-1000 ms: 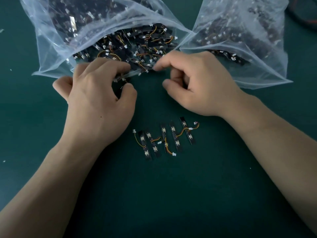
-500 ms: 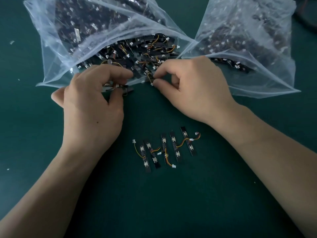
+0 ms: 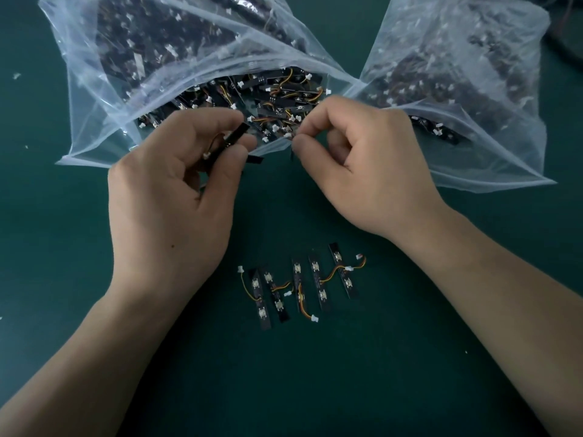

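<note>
Dim, soft shadows, wide-angle edge distortion

- Left hand [image 3: 176,197]: fingers curled, thumb and forefinger pinching.
- Right hand [image 3: 372,171]: thumb and forefinger tips apparently pinched, other fingers curled.
- Forearms angle in from the table's [image 3: 315,389] near corners.
</note>
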`<action>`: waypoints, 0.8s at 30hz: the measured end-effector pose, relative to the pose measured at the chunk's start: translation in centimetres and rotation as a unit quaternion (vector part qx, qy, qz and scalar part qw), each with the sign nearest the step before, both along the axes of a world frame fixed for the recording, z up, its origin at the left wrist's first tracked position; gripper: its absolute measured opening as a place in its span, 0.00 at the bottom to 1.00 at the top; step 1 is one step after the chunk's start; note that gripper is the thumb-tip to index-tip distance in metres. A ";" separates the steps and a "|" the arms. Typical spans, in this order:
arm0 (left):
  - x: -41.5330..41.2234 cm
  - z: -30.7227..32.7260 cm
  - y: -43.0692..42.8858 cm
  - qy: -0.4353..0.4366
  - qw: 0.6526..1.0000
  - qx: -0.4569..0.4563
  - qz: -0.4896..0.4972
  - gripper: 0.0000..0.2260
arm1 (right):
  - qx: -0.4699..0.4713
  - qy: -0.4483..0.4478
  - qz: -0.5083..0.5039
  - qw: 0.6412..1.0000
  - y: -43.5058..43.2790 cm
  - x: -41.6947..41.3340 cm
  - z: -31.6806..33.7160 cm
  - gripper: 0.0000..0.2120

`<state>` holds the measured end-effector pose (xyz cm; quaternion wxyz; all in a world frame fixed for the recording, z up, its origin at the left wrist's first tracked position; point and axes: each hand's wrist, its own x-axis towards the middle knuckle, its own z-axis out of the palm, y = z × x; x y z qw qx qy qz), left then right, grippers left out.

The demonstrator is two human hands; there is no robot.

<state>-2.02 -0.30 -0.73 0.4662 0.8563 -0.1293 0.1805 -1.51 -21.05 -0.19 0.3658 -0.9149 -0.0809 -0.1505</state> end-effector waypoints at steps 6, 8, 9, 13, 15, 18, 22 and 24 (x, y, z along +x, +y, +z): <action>-0.2 0.1 0.0 0.008 0.998 0.033 -0.043 0.06 | 0.035 -0.023 0.013 0.999 -0.4 0.1 -0.2 0.06; -0.1 0.2 0.2 -0.007 0.997 0.050 -0.059 0.06 | 0.051 -0.035 0.024 0.998 -0.4 0.0 -0.3 0.05; -0.1 0.2 0.2 -0.013 0.997 0.050 -0.063 0.06 | 0.057 -0.042 0.030 0.997 -0.5 -0.1 -0.3 0.05; -0.2 0.5 0.4 -0.017 0.998 0.030 -0.050 0.09 | 0.073 -0.065 0.031 0.995 -0.6 -0.1 -0.5 0.07; -0.2 0.5 0.4 -0.007 0.999 0.018 -0.043 0.08 | 0.084 -0.071 0.030 0.994 -0.8 -0.1 -0.5 0.09; 0.0 0.2 0.5 0.014 0.999 0.000 -0.030 0.04 | 0.093 -0.072 0.033 0.992 -0.9 0.1 -0.6 0.12; 0.1 -0.2 0.6 0.038 0.999 -0.022 -0.030 0.03 | 0.079 -0.066 0.062 0.993 -0.6 0.1 -0.4 0.23; 0.3 -0.6 0.7 0.046 0.998 -0.035 -0.032 0.03 | 0.065 -0.071 0.075 0.992 -0.9 0.1 -0.3 0.23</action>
